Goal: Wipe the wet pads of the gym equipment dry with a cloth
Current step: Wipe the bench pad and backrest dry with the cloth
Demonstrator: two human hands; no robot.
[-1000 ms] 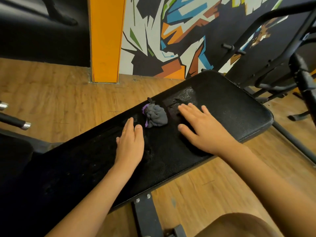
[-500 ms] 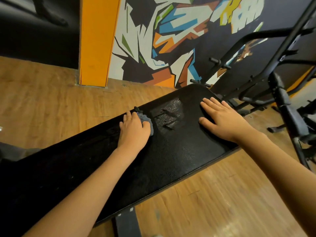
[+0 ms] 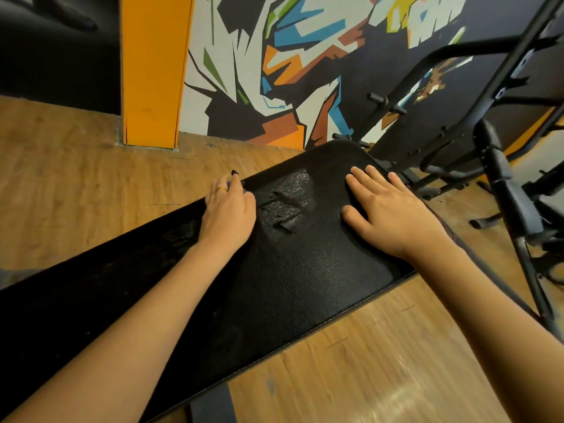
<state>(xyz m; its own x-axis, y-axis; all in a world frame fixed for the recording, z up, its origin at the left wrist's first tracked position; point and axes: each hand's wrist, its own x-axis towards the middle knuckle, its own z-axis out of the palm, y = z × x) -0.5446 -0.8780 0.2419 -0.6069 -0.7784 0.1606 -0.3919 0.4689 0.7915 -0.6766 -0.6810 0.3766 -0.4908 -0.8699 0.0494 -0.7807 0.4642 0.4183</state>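
Observation:
A long black bench pad [image 3: 299, 279] runs from lower left to upper right. A wet, glistening patch [image 3: 288, 195] with streaks lies near its far end. My left hand [image 3: 229, 212] sits at the pad's far edge, left of the wet patch. Its fingers are curled over the grey cloth [image 3: 234, 173], which is almost wholly hidden; only a dark tip shows past the fingertips. My right hand [image 3: 393, 215] rests flat on the pad to the right of the patch, fingers spread and holding nothing.
Black metal gym frames [image 3: 503, 190] stand close on the right, beyond the pad's end. An orange pillar [image 3: 152, 71] and a painted wall [image 3: 290, 71] rise behind. Wooden floor [image 3: 76, 184] surrounds the bench, and a bench leg [image 3: 210, 404] shows below.
My left hand slid forward onto the cloth and closed over it, carrying it to the pad's far edge. My right hand shifted right, away from the wet patch. The view moved closer.

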